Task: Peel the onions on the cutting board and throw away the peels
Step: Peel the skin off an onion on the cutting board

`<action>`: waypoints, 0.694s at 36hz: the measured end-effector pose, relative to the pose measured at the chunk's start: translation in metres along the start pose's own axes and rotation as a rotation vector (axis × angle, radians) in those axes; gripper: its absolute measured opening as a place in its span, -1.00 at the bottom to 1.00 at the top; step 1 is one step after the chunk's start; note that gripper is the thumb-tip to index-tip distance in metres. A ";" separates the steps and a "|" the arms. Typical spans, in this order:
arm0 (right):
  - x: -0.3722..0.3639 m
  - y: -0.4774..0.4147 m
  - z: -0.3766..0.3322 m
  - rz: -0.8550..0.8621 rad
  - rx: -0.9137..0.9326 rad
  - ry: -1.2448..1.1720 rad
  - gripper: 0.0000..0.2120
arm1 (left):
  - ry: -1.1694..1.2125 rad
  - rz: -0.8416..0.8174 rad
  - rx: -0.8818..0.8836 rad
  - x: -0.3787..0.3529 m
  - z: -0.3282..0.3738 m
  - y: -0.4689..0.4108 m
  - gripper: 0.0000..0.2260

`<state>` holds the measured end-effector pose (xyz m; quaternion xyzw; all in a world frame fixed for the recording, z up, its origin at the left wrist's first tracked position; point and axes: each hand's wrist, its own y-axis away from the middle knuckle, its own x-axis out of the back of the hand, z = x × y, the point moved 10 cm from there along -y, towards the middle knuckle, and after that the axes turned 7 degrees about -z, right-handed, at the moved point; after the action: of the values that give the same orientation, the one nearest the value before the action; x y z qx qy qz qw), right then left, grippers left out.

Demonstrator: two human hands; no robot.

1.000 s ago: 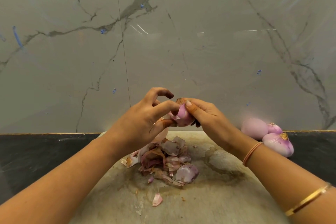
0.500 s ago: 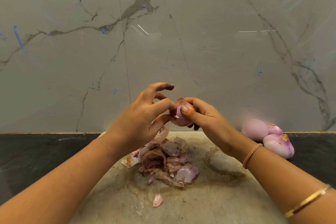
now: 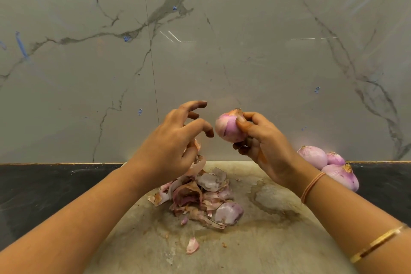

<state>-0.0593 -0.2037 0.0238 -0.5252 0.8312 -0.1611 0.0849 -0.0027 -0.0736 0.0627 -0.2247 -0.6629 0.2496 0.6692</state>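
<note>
Sitting right of the peels [image 3: 200, 202], three onions [image 3: 311, 157] touch.

Held onion [image 3: 228, 127]: pink-purple, mostly bare, with a dry brown tuft at its top; it is up in the air, gripped by the right hand [image 3: 262, 140].
Peel strip [image 3: 196, 163]: pale and curled, hanging from under the thumb of the left hand [image 3: 173, 144], down toward the pile.
Peel pile [image 3: 200, 198]: pink and brown papery skins heaped mid-board.
Loose scrap [image 3: 192, 245]: one small pink piece, nearer, apart from the pile.
Other onions [image 3: 312, 157]: three, pale pink, clustered and touching, just beside the board's far right corner.
Cutting board [image 3: 266, 240]: pale, stained, lying flat.
</note>
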 end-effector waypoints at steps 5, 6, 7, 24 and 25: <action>-0.012 0.001 -0.001 -0.087 0.012 0.054 -0.81 | 0.042 0.042 -0.032 0.006 0.004 0.000 -0.73; -0.013 0.002 -0.001 -0.098 0.013 0.071 -0.81 | 0.035 0.037 -0.036 0.005 0.004 -0.001 -0.68; -0.014 0.002 -0.001 -0.106 0.014 0.090 -0.80 | 0.024 0.030 -0.040 0.003 0.003 0.000 -0.63; -0.016 0.002 0.001 -0.133 0.002 0.134 -0.78 | -0.015 0.056 -0.057 0.005 0.007 0.000 -0.60; -0.017 0.002 0.001 -0.136 0.001 0.144 -0.77 | -0.002 0.053 -0.051 0.006 0.006 0.000 -0.56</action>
<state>-0.0532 -0.1882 0.0219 -0.5673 0.7976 -0.2044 0.0142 -0.0091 -0.0703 0.0674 -0.2590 -0.6635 0.2506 0.6556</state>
